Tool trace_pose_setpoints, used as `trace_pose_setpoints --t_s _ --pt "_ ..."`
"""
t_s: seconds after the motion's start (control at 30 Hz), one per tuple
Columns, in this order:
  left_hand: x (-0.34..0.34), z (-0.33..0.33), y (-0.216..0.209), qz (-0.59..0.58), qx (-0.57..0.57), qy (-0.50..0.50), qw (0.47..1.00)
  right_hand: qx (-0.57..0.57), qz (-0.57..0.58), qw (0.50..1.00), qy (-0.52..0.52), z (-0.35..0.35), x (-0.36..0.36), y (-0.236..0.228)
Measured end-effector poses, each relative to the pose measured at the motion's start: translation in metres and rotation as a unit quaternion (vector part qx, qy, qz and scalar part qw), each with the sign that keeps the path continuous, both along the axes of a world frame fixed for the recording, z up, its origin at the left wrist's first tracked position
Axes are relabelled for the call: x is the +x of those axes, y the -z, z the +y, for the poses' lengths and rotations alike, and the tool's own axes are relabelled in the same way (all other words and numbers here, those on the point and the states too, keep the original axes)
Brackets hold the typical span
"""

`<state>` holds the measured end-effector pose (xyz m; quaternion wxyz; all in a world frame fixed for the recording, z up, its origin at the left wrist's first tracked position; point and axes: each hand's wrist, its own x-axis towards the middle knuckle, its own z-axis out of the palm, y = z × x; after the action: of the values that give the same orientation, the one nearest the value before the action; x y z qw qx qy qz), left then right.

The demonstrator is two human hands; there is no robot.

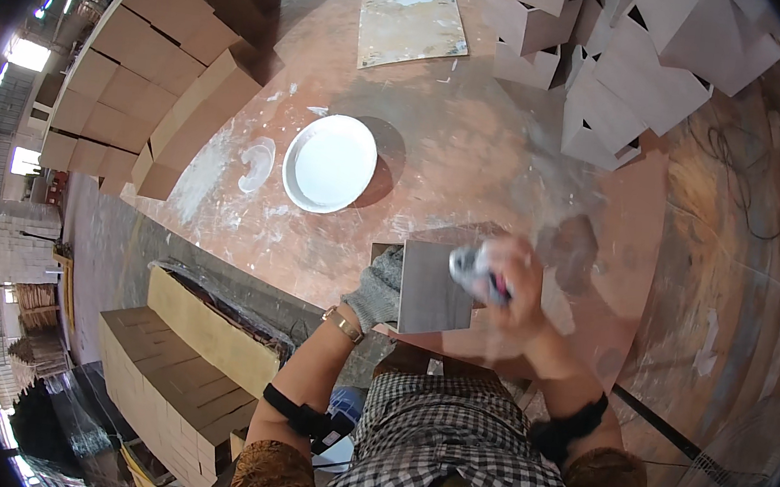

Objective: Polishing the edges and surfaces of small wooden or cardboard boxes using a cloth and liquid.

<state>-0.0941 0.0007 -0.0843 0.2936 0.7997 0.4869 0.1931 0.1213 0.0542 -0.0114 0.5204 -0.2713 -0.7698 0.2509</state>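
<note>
Near the front edge of the worktable a box with a smooth grey face [434, 298] is propped close to my body. My left hand [376, 290], in a grey knitted glove, grips its left side; some of the fingers are hidden behind the box. Over the upper right of that face, my bare right hand [516, 281] is closed round a crumpled whitish-grey cloth [474, 271], slightly smeared by motion. I cannot tell whether the cloth touches the face. Beyond the box stands a round white basin [330, 163] with white content.
A clear plastic lid or dish [256, 166] lies left of the basin. A stained board [412, 19] rests at the far side. Brown boxes [141, 75] are stacked at the left, greyish boxes [636, 74] at the far right. More brown boxes [170, 392] stand lower left.
</note>
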Motion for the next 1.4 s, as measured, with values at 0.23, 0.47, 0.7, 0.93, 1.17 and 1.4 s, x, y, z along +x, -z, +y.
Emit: trace_pose_setpoints --t_s 0.23,0.47,0.7,0.93,1.17,1.4 --pt "0.0 -0.002 0.021 -0.141 -0.175 -0.099 0.969 0.024 -0.061 0.997 -0.045 -0.002 -0.015 0.026" --pt "0.006 0.003 -0.01 0.047 0.015 -0.018 0.999 -0.043 -0.001 0.986 -0.162 -0.105 0.006 0.033" --pt "0.009 0.0 -0.023 0.115 -0.046 -0.043 0.991 -0.176 0.114 0.97 -0.123 -0.069 0.023 0.009" --pt "-0.021 -0.02 0.009 0.109 0.099 0.029 0.989 -0.399 0.367 0.838 -0.052 -0.071 0.029 0.01" --pt "-0.018 -0.028 -0.04 0.155 -0.287 0.037 0.945 -0.386 0.45 0.805 0.0 -0.065 0.056 0.011" --pt "0.007 -0.003 -0.038 0.074 -0.161 0.066 0.982 -0.431 0.241 0.869 -0.015 -0.048 0.041 0.009"
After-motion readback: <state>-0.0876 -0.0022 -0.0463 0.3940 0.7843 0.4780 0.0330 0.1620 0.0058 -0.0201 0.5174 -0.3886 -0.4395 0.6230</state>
